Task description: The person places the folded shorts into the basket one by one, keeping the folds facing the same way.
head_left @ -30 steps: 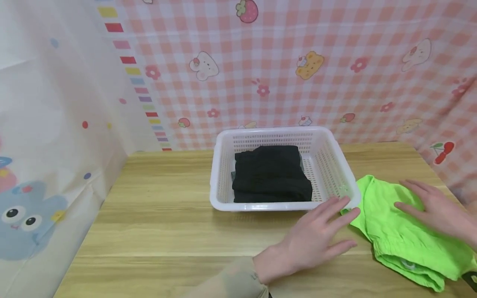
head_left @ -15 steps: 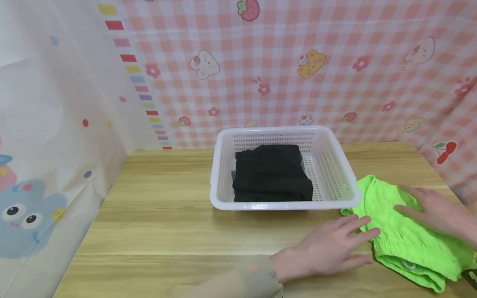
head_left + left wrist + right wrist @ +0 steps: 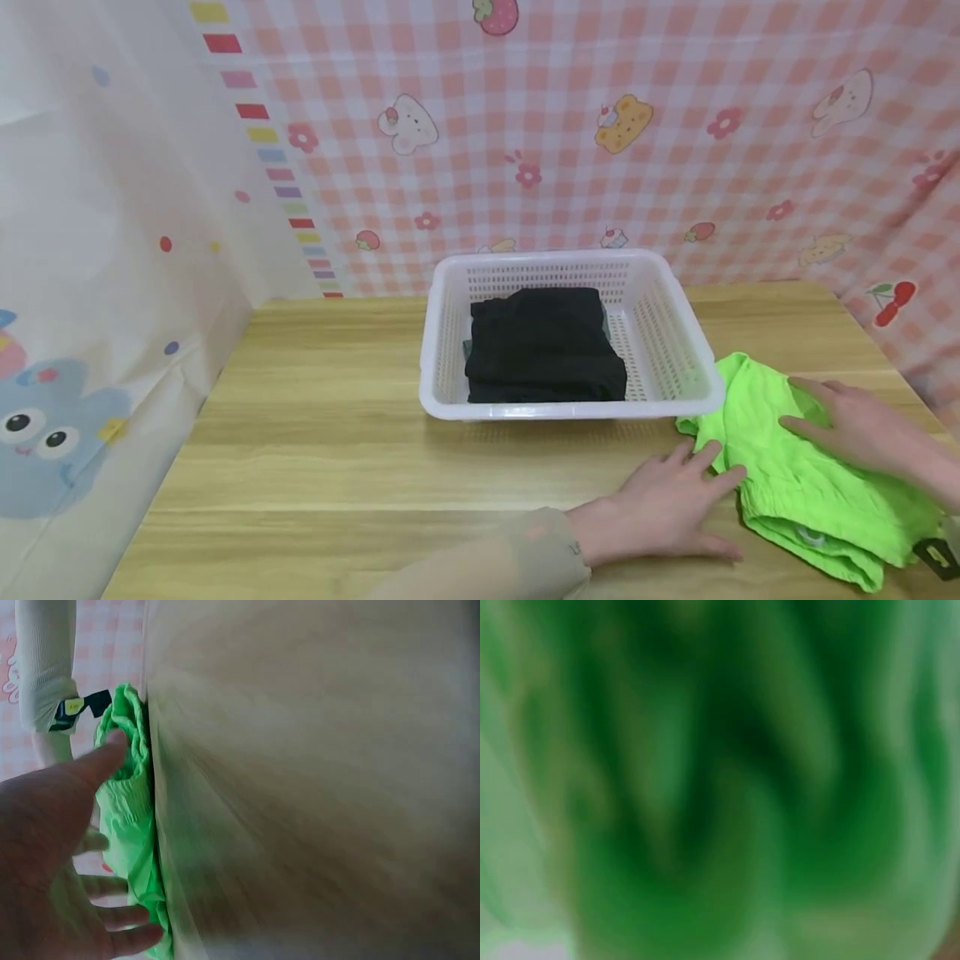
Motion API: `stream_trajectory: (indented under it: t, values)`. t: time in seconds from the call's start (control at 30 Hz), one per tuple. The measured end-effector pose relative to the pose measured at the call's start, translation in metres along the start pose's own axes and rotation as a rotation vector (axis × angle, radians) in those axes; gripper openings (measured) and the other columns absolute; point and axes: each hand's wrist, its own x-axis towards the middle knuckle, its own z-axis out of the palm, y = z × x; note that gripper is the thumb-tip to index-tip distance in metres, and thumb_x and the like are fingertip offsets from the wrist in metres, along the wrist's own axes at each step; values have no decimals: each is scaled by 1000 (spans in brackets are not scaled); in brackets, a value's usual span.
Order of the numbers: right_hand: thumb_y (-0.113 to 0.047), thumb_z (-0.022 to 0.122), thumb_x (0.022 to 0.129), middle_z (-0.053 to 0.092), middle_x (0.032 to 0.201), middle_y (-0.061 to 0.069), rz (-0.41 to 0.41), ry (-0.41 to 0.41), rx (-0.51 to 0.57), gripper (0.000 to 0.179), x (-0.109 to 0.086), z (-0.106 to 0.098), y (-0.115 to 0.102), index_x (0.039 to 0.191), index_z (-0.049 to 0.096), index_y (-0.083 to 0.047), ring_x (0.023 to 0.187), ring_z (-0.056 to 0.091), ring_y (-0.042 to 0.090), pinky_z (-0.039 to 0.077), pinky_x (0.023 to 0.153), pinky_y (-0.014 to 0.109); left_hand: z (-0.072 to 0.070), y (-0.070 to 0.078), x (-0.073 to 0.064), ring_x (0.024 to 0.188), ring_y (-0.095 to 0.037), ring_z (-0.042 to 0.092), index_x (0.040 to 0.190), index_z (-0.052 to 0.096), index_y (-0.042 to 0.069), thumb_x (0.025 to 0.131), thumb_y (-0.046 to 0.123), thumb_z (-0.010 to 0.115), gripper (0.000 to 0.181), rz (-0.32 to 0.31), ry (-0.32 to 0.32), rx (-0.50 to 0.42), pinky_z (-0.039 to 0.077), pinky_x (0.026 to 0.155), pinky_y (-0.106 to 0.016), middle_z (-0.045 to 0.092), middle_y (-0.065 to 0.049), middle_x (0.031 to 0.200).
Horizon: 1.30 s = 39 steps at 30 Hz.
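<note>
Bright green shorts [image 3: 787, 467] with a gathered elastic waistband lie flat on the right of the table, one corner close against the basket. My right hand [image 3: 862, 425] rests on top of them with fingers extended. Blurred green cloth [image 3: 720, 825] fills the right wrist view. At the shorts' left edge is my left hand [image 3: 663, 508], fingers spread and fingertips right at the fabric. In the left wrist view, the thumb and fingers of that left hand [image 3: 60, 855] are apart beside the shorts [image 3: 129, 817], with nothing held.
A white perforated plastic basket [image 3: 570, 411] stands at the back middle of the wooden table [image 3: 322, 450]. Folded black clothing [image 3: 543, 346] lies inside it, over something greyish. A pink checked cloth [image 3: 465, 183] hangs behind, a white printed one [image 3: 112, 208] at the left.
My left hand has moved right from the basket's front corner to the shorts' edge, its fingers spreading wider. The right hand stays on the shorts, and the head view has shifted slightly.
</note>
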Motion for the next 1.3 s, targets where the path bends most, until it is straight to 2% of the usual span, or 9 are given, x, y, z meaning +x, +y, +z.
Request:
stream_trajectory:
  t: [0.1, 0.27, 0.43, 0.53, 0.67, 0.8, 0.97, 1.1, 1.3]
  values:
    - [-48, 62, 104, 50, 133, 52, -5, -11, -10, 80, 1, -2, -3, 147, 44, 17, 115, 58, 68, 55, 83, 70, 0, 1, 2, 148, -15, 42, 158, 35, 42, 86, 87, 55, 87, 4, 12, 61, 56, 97, -21, 40, 11, 156]
    - [-49, 61, 104, 50, 132, 54, 1, -39, -24, 81, 1, -2, -5, 146, 44, 18, 111, 60, 67, 56, 80, 69, 0, 5, 3, 155, -19, 34, 157, 36, 42, 86, 86, 56, 86, 4, 24, 157, 52, 107, -25, 37, 8, 161]
    - [-49, 62, 104, 51, 131, 52, 4, -46, -23, 80, 1, 0, -6, 145, 45, 17, 107, 62, 66, 56, 79, 68, -2, 16, 6, 152, -16, 35, 156, 36, 42, 85, 88, 54, 86, -10, 63, 247, 48, 110, -26, 37, 8, 161]
    - [-49, 61, 104, 51, 132, 51, 1, -55, -17, 80, 2, 0, -8, 146, 44, 16, 106, 63, 64, 56, 79, 68, -3, 21, 8, 148, -13, 36, 155, 37, 44, 86, 89, 53, 84, -5, 71, 270, 47, 109, -27, 39, 10, 158]
    - [-49, 61, 104, 51, 133, 51, -7, -63, -18, 79, 2, -1, -12, 147, 44, 15, 105, 64, 63, 56, 79, 67, -4, 26, 12, 134, -6, 47, 154, 38, 45, 89, 85, 52, 77, 9, 33, 248, 48, 100, -23, 47, 16, 148]
    - [-49, 62, 104, 52, 134, 50, -19, -59, -22, 78, 2, -3, -17, 146, 47, 14, 104, 66, 62, 57, 79, 67, -5, 26, 15, 124, -1, 53, 153, 39, 48, 95, 77, 53, 66, -4, -56, 188, 49, 98, -21, 53, 22, 142]
    - [-45, 66, 102, 53, 133, 50, -45, -49, -9, 75, 2, -5, -22, 145, 48, 15, 108, 64, 63, 56, 81, 68, -8, 20, 14, 137, 0, 49, 157, 34, 52, 101, 66, 54, 61, -43, -143, 110, 48, 107, -24, 47, 25, 153]
    - [-41, 70, 101, 58, 131, 48, -76, -34, 19, 72, 0, -7, -24, 142, 51, 16, 111, 64, 63, 56, 85, 69, -9, 10, 10, 141, 1, 47, 157, 35, 53, 103, 55, 56, 58, -43, -151, 68, 48, 108, -24, 46, 26, 155]
    - [-39, 73, 99, 66, 127, 41, -98, -35, 82, 69, -9, -7, -29, 139, 56, 15, 110, 68, 58, 58, 86, 67, -10, -13, -4, 148, -1, 44, 158, 37, 49, 103, 47, 59, 60, 15, -157, 20, 49, 112, -27, 44, 23, 161]
